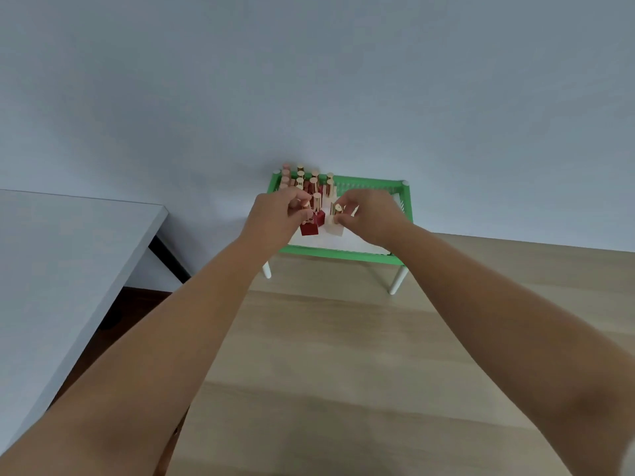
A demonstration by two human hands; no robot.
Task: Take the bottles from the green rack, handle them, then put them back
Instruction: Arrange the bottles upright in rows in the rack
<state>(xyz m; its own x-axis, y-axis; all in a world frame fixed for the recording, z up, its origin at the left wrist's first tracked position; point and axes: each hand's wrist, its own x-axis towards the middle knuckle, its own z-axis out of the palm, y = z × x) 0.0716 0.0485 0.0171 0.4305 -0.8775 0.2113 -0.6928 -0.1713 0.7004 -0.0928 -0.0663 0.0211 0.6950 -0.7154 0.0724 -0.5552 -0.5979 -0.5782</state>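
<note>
A green rack (338,253) on white legs stands on the wooden table against the wall. Several small bottles with gold caps (314,180) stand in rows at its back left. My left hand (275,214) is closed around the gold cap of a red square bottle (309,228) at the front of the group. My right hand (369,214) pinches the gold cap of a pale cream bottle (335,227) just to the right. Both bottles are over the rack's white floor; whether they touch it I cannot tell.
A wooden table top (343,355) stretches from the rack toward me. A white table (68,255) with a dark leg stands at the left, a gap of dark floor between the two. A plain wall rises behind the rack.
</note>
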